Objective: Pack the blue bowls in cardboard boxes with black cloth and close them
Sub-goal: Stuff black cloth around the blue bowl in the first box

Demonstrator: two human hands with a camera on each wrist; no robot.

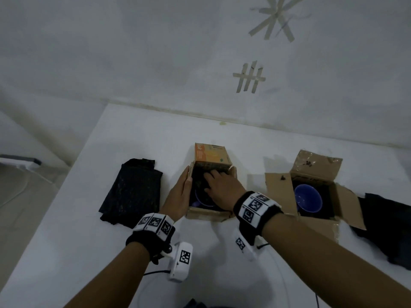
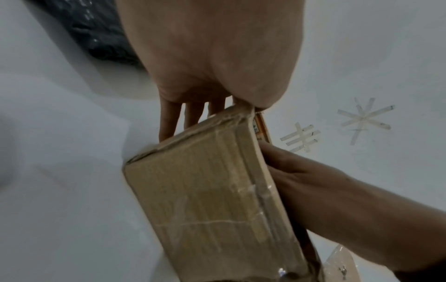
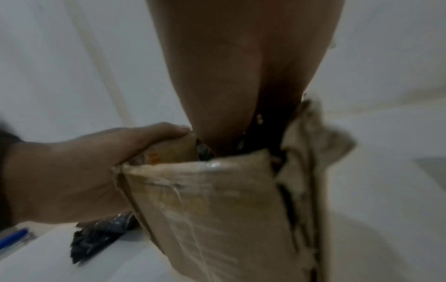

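A small cardboard box (image 1: 208, 215) stands mid-table with its orange back flap (image 1: 210, 153) raised. My left hand (image 1: 179, 194) holds the box's left wall, fingers straight down the outside (image 2: 169, 122) and thumb (image 3: 166, 129) over the rim. My right hand (image 1: 219, 186) reaches inside, its spread fingers pressing black cloth (image 1: 200, 178) onto a blue bowl (image 1: 200, 204), of which only the near rim shows. To the right a second cardboard box (image 1: 278, 190) stands with flaps open; a blue bowl (image 1: 308, 201) sits in it on black cloth.
A folded black cloth (image 1: 133, 190) lies left of the small box. More black cloth (image 1: 387, 227) lies at the far right. The white table (image 1: 111, 252) ends at the left, with a taped wall behind. White cables run near the front edge.
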